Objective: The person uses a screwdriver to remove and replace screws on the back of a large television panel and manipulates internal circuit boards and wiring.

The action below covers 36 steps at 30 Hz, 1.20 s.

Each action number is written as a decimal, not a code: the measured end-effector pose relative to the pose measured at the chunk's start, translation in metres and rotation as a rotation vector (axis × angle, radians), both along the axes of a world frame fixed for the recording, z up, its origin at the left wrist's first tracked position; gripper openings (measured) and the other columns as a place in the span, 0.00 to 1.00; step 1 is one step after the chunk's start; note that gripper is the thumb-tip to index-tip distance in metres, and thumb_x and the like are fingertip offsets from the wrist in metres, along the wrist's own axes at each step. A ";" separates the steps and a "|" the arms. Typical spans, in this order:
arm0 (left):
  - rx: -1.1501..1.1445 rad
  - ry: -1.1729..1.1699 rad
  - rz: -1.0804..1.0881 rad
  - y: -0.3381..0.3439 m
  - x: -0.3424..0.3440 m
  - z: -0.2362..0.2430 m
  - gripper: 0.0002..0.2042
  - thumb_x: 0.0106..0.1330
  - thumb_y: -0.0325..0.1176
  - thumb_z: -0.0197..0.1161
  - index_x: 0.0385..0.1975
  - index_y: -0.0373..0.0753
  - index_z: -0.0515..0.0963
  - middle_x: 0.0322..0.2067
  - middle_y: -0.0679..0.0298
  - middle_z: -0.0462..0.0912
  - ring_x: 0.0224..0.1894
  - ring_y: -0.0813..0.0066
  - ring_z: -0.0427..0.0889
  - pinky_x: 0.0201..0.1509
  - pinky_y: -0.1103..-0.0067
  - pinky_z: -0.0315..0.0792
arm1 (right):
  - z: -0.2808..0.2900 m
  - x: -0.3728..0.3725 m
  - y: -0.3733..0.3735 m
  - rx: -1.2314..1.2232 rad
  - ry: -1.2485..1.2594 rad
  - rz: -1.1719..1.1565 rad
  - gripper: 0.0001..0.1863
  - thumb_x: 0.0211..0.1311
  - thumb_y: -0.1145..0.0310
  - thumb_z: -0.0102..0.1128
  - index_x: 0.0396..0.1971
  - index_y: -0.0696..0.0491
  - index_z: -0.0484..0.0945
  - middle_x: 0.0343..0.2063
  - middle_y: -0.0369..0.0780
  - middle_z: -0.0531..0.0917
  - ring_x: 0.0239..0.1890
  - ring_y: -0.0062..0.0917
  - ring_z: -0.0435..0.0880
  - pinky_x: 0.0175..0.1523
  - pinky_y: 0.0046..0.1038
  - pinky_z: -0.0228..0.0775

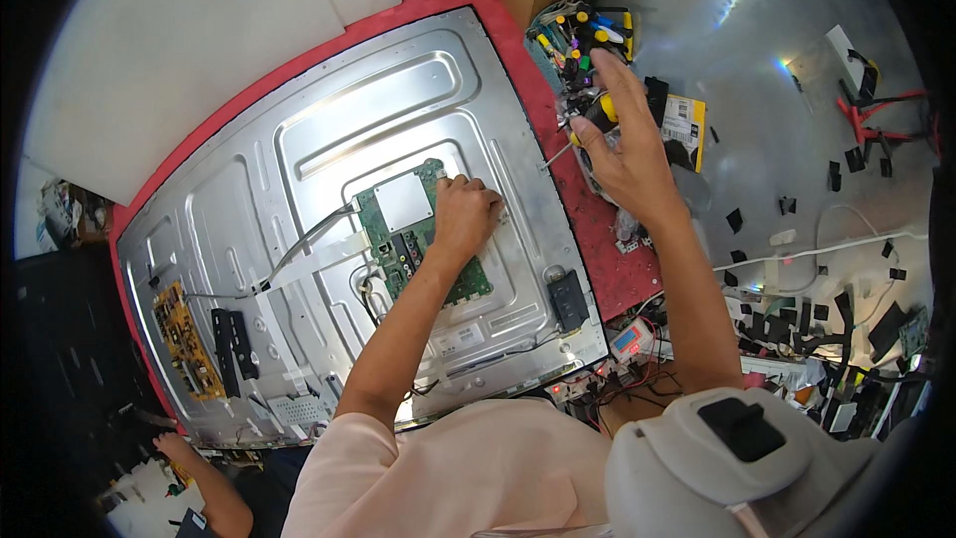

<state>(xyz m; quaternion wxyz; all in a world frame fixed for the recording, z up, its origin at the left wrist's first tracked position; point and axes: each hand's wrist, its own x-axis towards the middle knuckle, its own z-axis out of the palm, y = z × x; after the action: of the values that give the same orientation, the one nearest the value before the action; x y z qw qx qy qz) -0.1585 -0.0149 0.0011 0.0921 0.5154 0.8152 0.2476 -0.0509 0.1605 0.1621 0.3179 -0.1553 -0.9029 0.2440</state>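
Left hand (468, 211): While its fingers curl down over the right edge of the green circuit board (423, 231), the fingertips are turned out of sight, so there's no telling whether they pinch anything.
Right hand (635, 164): Here it is at the panel's right side, closed round the black-and-yellow handle of a screwdriver (597, 117); the thin shaft slants down and left to the panel's rim, though contact at the tip is hard to call.
Board's place: Flat on the big silver metal panel (339, 134), right of centre, with that panel lying on a red-covered tabletop (617, 264).
Board's feel: Light, by the look of it, and stiff, but one to treat as fragile; bending it could crack a joint.
Board's grip: Bare edges, please, with both sides supported! The pale square plate (401, 201) and the row of ports (406, 254) make poor handles.
Ribbon cable (304, 251): Running away from the board's left edge, soft and probably easy to crease; any lift should respect its slack, and no tugging.
Screwdriver's grip: A light, rigid tool; the thick handle looks the surest hold, the narrow shaft far slipperier.
Metal panel's feel: Broad, smooth, likely heavy and a little flexible across its span; it would want two hands on opposite rims.
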 end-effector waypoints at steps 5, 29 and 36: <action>-0.032 -0.046 -0.014 -0.004 -0.005 -0.004 0.06 0.55 0.33 0.64 0.29 0.45 0.86 0.27 0.62 0.83 0.36 0.63 0.77 0.46 0.68 0.62 | 0.004 -0.004 -0.002 -0.152 -0.074 -0.005 0.33 0.56 0.74 0.62 0.63 0.56 0.64 0.50 0.50 0.77 0.54 0.43 0.75 0.59 0.35 0.65; 0.047 -0.595 0.240 0.001 0.009 0.012 0.07 0.53 0.29 0.65 0.31 0.35 0.83 0.26 0.56 0.85 0.27 0.68 0.83 0.35 0.75 0.74 | 0.001 -0.002 -0.007 -0.210 -0.006 -0.018 0.34 0.52 0.73 0.67 0.61 0.56 0.67 0.47 0.51 0.78 0.50 0.42 0.77 0.55 0.34 0.67; 0.149 -0.904 0.264 -0.015 0.023 0.017 0.08 0.58 0.27 0.67 0.34 0.29 0.83 0.25 0.60 0.84 0.28 0.81 0.79 0.35 0.81 0.73 | -0.001 -0.005 -0.007 -0.288 0.052 0.005 0.35 0.52 0.73 0.67 0.62 0.55 0.66 0.53 0.52 0.74 0.52 0.45 0.76 0.58 0.36 0.65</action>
<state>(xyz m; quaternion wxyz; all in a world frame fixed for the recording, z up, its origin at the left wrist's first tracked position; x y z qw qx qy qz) -0.1355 -0.0303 0.0179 0.3682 0.2533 0.7319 0.5144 -0.0556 0.1533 0.1610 0.3150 -0.1906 -0.8503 0.3760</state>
